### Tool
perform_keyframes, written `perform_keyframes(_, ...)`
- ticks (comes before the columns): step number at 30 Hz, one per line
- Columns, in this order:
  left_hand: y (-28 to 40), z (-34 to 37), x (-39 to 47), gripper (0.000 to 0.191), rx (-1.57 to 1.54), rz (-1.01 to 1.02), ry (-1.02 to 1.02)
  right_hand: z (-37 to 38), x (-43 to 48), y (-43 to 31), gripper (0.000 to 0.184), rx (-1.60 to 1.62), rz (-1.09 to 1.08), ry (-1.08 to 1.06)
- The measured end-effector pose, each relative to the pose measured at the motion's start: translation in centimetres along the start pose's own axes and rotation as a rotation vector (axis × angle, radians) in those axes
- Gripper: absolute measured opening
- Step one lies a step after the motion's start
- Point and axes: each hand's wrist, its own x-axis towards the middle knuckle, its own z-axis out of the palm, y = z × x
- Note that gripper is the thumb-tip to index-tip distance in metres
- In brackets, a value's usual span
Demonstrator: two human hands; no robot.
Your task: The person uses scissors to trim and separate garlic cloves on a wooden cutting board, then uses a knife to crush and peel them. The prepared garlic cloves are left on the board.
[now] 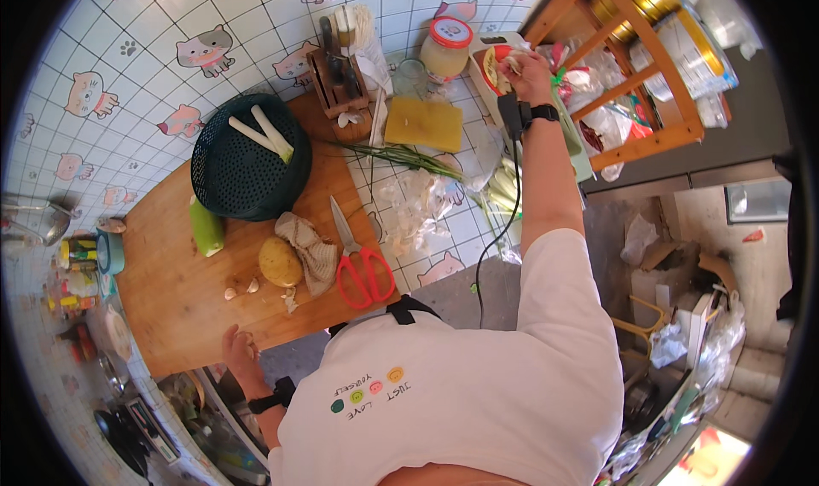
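Observation:
My right hand (532, 80) reaches to the far right, over a red and yellow packet (491, 70) in a pale green plastic tray (481, 52). Its fingers are bent around something pale, too small to make out. At the near left edge of the wooden cutting board (173, 294), my left hand (240, 346) has its fingers curled; whether anything is in them is unclear. Nearest to it on the board lie two garlic cloves (242, 288), a potato (280, 262) and a crumpled cloth (308, 249). Red-handled scissors (359, 262) rest open beside the cloth.
A dark green colander (240, 166) holding white scallion stalks (265, 134) stands behind a green gourd piece (206, 230). Further back are a knife block (336, 83), a red-lidded jar (445, 51), a yellow sponge-like block (423, 125) and green stalks (409, 158). A wooden rack (659, 137) borders the right.

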Motion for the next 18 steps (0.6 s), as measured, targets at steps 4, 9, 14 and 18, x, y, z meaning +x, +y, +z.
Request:
perform_keyframes(4,0.2,1.2,-1.8,0.038,0.005,0.002,0.038,-3.4,6.2,1.7,0.043,-0.032,0.033,0.102)
perform_keyframes(9,0.7,2.1,-2.6,0.035,0.022,0.000,0.038,-0.6,3.3,1.1,0.042,-0.639,0.005,0.220)
perform_keyframes(14,-0.9,1.8,-0.5,0.030,-0.170,-0.079,0.016,-8.8,8.7,3.6,0.034,-1.979,-0.548,0.080)
perform_keyframes(18,-1.4,-0.2,1.0,0.026,-0.402,-0.168,-0.009,-7.7,6.6,3.9,0.031,-2.020,-0.701,-0.513)
